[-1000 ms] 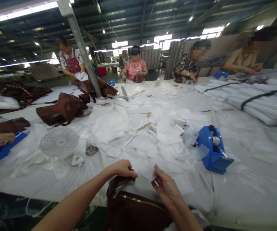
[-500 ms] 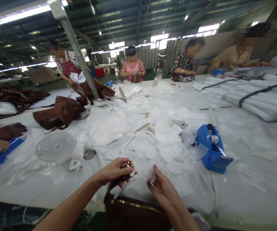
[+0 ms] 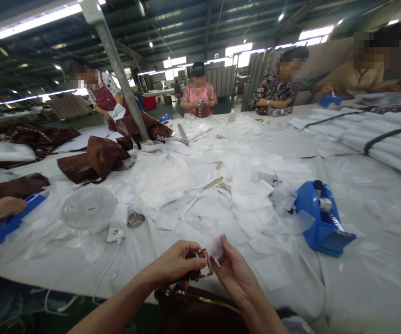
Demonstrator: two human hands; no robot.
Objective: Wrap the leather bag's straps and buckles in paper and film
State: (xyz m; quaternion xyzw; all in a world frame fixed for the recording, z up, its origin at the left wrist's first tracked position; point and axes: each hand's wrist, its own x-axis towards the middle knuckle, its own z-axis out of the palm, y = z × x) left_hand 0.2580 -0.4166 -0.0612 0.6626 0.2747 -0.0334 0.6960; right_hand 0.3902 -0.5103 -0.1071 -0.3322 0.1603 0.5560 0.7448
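My left hand (image 3: 183, 262) is closed on a brown strap that ends in a gold-coloured buckle (image 3: 206, 263). Close beside the buckle, my right hand (image 3: 233, 269) pinches a small piece of thin translucent film (image 3: 216, 247) between thumb and fingers. The fingertips of the right hand are at the buckle's right edge; whether they touch it I cannot tell. Below both hands lies a dark brown bag (image 3: 200, 308) with a gold zipper along its top, partly hidden by my forearms.
A blue tape dispenser (image 3: 320, 218) stands to the right. Left are a white round fan (image 3: 88, 207), its cable, and a co-worker's hand (image 3: 3, 211) on a blue dispenser. Loose white sheets (image 3: 217, 208) cover the table's middle. Brown bags (image 3: 94, 160) lie further left; several people work beyond.
My left hand has moved right with the buckle, up close to the film in my right hand. The whole view has shifted slightly, so the table things appear further right.
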